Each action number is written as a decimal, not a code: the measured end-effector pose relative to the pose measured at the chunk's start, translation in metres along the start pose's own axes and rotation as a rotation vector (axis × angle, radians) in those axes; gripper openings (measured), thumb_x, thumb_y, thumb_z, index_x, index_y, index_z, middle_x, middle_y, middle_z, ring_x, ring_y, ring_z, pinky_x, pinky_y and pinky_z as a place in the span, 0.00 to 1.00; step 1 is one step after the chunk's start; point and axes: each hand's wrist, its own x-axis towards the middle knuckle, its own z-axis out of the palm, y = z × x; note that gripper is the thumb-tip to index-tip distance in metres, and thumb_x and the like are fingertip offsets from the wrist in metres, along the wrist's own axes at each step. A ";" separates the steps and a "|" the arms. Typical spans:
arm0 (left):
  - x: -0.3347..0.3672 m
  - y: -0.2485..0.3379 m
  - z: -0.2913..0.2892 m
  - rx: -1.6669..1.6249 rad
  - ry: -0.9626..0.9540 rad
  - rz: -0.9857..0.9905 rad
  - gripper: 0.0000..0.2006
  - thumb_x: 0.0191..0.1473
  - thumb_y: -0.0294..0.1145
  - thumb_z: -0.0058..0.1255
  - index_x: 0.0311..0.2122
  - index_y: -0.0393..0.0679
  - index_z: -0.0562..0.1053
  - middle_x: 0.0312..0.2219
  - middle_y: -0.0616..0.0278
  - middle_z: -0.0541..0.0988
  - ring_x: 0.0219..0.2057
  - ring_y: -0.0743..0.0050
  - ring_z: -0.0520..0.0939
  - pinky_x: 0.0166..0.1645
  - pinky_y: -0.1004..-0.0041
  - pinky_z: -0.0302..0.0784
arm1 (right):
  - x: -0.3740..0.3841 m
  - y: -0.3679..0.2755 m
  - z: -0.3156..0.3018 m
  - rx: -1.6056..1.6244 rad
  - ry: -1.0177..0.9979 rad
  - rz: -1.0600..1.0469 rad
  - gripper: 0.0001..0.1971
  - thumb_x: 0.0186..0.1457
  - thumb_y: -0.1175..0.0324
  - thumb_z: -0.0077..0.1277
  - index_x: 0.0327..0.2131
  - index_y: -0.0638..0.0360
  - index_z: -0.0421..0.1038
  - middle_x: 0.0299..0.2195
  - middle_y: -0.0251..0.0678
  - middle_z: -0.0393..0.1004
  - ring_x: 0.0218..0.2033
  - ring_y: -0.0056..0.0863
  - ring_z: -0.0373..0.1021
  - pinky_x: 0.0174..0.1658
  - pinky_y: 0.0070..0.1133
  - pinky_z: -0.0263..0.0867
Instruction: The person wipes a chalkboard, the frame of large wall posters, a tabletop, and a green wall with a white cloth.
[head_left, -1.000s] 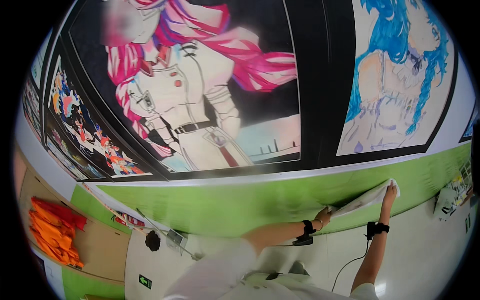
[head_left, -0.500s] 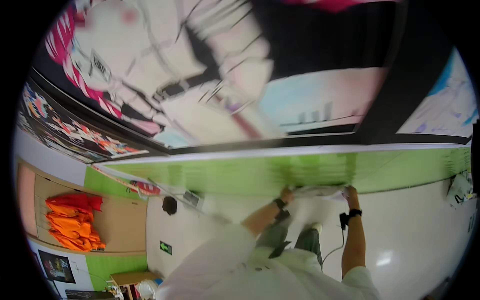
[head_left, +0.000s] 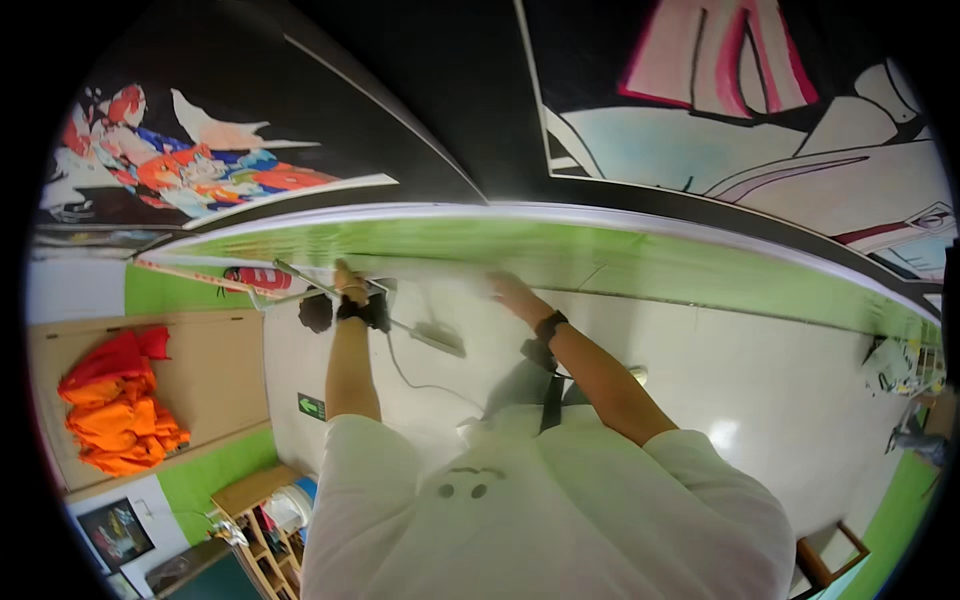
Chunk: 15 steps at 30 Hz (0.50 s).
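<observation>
A pale, flat, sheet-like thing (head_left: 432,268), smeared by motion, stretches between my two hands close to the green lower wall (head_left: 440,237). My left hand (head_left: 350,282) appears closed on its left end. At its right end is my right hand (head_left: 518,298), with blurred fingers that seem to grip it. What the sheet is made of cannot be made out. Both wrists wear black bands, and a cable hangs from the black device (head_left: 377,311) at my left wrist.
Painted panels (head_left: 800,170) fill the upper wall. A long-handled floor tool (head_left: 438,338), a black round object (head_left: 317,312) and a red fire extinguisher (head_left: 265,278) are left. Orange garments (head_left: 120,410) hang farther left; a wooden shelf (head_left: 265,530) stands lower left.
My view has swung, and more of the left wall panel shows. Both hands have shifted left in the picture, with the pale sheet still between them.
</observation>
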 end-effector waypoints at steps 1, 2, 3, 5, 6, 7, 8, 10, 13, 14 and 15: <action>0.023 0.035 -0.058 -0.055 0.056 0.124 0.13 0.53 0.46 0.42 0.24 0.50 0.64 0.17 0.67 0.69 0.12 0.77 0.67 0.12 0.79 0.58 | -0.011 -0.024 0.080 -0.016 -0.080 0.159 0.19 0.56 0.73 0.39 0.52 0.57 0.58 0.47 0.32 0.63 0.45 0.25 0.62 0.47 0.24 0.60; 0.035 0.062 -0.077 -0.157 0.069 0.106 0.11 0.52 0.43 0.41 0.24 0.49 0.64 0.18 0.68 0.69 0.13 0.78 0.67 0.13 0.78 0.59 | -0.018 -0.033 0.116 -0.033 -0.124 0.142 0.18 0.55 0.73 0.39 0.50 0.57 0.60 0.44 0.33 0.65 0.44 0.25 0.63 0.45 0.22 0.61; 0.036 0.070 -0.076 -0.219 0.106 0.085 0.10 0.51 0.42 0.41 0.24 0.49 0.65 0.18 0.68 0.70 0.12 0.77 0.67 0.13 0.78 0.58 | -0.023 -0.039 0.134 0.023 -0.093 0.139 0.17 0.55 0.74 0.39 0.50 0.58 0.60 0.43 0.35 0.66 0.43 0.27 0.64 0.44 0.23 0.61; 0.031 0.063 -0.062 -0.260 0.113 0.038 0.09 0.50 0.41 0.40 0.24 0.50 0.66 0.18 0.68 0.70 0.12 0.77 0.66 0.13 0.78 0.58 | -0.024 -0.036 0.128 0.097 -0.027 0.118 0.17 0.54 0.75 0.39 0.49 0.58 0.61 0.42 0.36 0.67 0.43 0.28 0.64 0.44 0.23 0.61; 0.025 0.045 -0.053 -0.228 0.105 0.039 0.10 0.51 0.41 0.38 0.23 0.50 0.66 0.16 0.67 0.69 0.11 0.77 0.65 0.13 0.78 0.56 | -0.021 -0.028 0.113 -0.346 -0.020 -0.040 0.17 0.54 0.74 0.41 0.48 0.58 0.61 0.42 0.38 0.67 0.43 0.30 0.65 0.44 0.24 0.62; 0.018 0.028 -0.036 -0.198 0.090 0.041 0.11 0.51 0.41 0.36 0.22 0.50 0.66 0.14 0.67 0.69 0.09 0.76 0.64 0.12 0.77 0.55 | -0.015 -0.018 0.083 -0.565 -0.004 -0.116 0.17 0.53 0.73 0.41 0.48 0.58 0.62 0.42 0.39 0.68 0.42 0.31 0.65 0.44 0.25 0.62; 0.014 0.005 -0.032 -0.067 0.044 0.066 0.14 0.52 0.41 0.32 0.19 0.51 0.65 0.12 0.67 0.68 0.09 0.76 0.63 0.12 0.77 0.53 | -0.007 -0.009 0.061 -0.786 0.013 -0.191 0.16 0.53 0.73 0.42 0.48 0.58 0.62 0.41 0.40 0.68 0.42 0.32 0.66 0.43 0.25 0.62; 0.010 -0.047 -0.023 0.069 -0.045 0.056 0.11 0.51 0.39 0.34 0.27 0.46 0.68 0.21 0.60 0.72 0.18 0.68 0.70 0.19 0.70 0.65 | -0.003 0.012 -0.010 -1.565 0.058 -0.718 0.14 0.50 0.68 0.44 0.41 0.60 0.66 0.38 0.40 0.70 0.40 0.34 0.67 0.41 0.31 0.63; -0.079 -0.175 0.044 0.541 -0.465 0.197 0.12 0.46 0.35 0.44 0.35 0.41 0.66 0.29 0.54 0.71 0.27 0.64 0.72 0.29 0.68 0.68 | -0.060 0.011 -0.162 -1.690 0.536 -0.586 0.11 0.50 0.71 0.44 0.38 0.62 0.68 0.35 0.43 0.71 0.37 0.35 0.68 0.41 0.27 0.64; -0.119 -0.216 0.067 0.637 -0.623 0.253 0.15 0.45 0.34 0.48 0.38 0.39 0.65 0.31 0.52 0.70 0.30 0.63 0.72 0.32 0.67 0.69 | -0.092 0.000 -0.215 -1.318 0.671 -0.373 0.13 0.51 0.72 0.45 0.41 0.66 0.68 0.39 0.45 0.71 0.39 0.36 0.68 0.45 0.25 0.64; -0.150 -0.241 0.070 0.691 -0.723 0.314 0.19 0.43 0.32 0.51 0.41 0.38 0.65 0.34 0.50 0.70 0.33 0.61 0.72 0.35 0.66 0.70 | -0.119 -0.021 -0.224 -1.528 0.742 -0.420 0.13 0.52 0.74 0.44 0.42 0.66 0.67 0.40 0.45 0.71 0.40 0.33 0.68 0.45 0.23 0.64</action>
